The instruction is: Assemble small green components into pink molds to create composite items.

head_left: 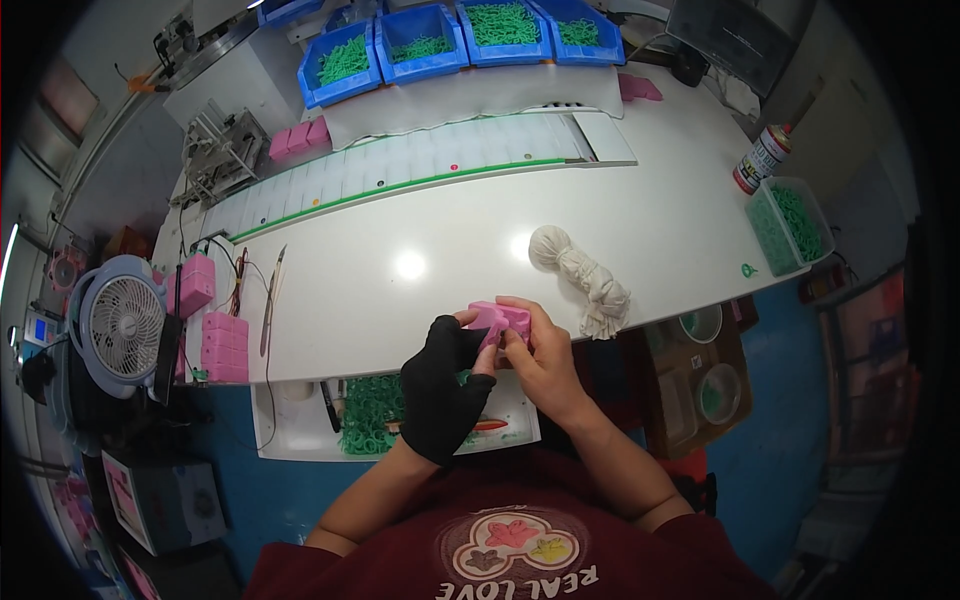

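Observation:
Both my hands hold a pink rubber mould (508, 320) above the front edge of the white table. My left hand (443, 385), in a black fingerless glove, grips its left side with thumb and fingers. Bare, my right hand (545, 365) closes on its right side, with the index finger along the top and the thumb near the middle. The mould looks bent or parted, with a hollow showing; what lies inside cannot be made out. Just beyond my right hand, a bundle of off-white cloth (580, 275) lies twisted on the table.
Below the table edge is a white drawer (290, 425) with green pieces (372, 415). More pink moulds (225, 347) stand at left by tweezers (273, 300) and a fan (125, 318). Blue bins (422, 38) line the back; a spray can (762, 158) and clear tub (790, 226) stand right.

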The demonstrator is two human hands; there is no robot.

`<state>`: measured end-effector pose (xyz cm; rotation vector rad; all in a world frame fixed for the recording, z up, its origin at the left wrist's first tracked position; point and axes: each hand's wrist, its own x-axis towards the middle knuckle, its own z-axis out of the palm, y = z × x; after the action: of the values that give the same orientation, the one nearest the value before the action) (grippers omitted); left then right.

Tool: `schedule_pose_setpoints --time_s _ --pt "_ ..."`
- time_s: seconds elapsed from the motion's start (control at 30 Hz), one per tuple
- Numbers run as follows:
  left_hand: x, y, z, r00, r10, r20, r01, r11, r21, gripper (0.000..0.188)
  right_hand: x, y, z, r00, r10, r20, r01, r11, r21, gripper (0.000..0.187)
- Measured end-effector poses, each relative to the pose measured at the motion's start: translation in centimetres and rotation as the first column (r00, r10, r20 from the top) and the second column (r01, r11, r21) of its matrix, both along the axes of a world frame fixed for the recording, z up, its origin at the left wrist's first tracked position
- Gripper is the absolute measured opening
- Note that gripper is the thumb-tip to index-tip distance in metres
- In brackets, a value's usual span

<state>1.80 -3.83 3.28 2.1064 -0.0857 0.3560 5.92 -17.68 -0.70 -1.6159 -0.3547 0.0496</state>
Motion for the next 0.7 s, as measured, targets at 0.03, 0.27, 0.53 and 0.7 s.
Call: schedule_pose_setpoints --time_s 0.03,0.27,0.53,0.7 --pt "0.0 0.2 0.1 1.0 0.003 -0.019 -0.004 1.0 -0.022 0.039 0.0 -0.2 0.1 0.998 0.033 -0.059 -0.03 0.999 0.043 0.033" --pt "1.3 3.5 -0.9 0.997 -0.073 -0.029 0.067 0.981 -0.183 0.041 -0.2 -0.6 0.7 0.824 0.302 -0.479 -0.042 0.877 0.479 0.029" --pt "1.8 5.9 -3.9 0.921 -0.298 0.252 0.208 0.921 0.329 0.076 -1.5 0.8 -0.4 0.69 0.487 -0.535 -0.189 0.835 0.516 0.026" --pt "1.8 7.1 -3.9 0.931 -0.275 0.239 0.171 0.91 0.379 0.082 -0.9 -0.1 -0.4 0.76 0.401 -0.511 -0.248 0.906 0.343 0.022"
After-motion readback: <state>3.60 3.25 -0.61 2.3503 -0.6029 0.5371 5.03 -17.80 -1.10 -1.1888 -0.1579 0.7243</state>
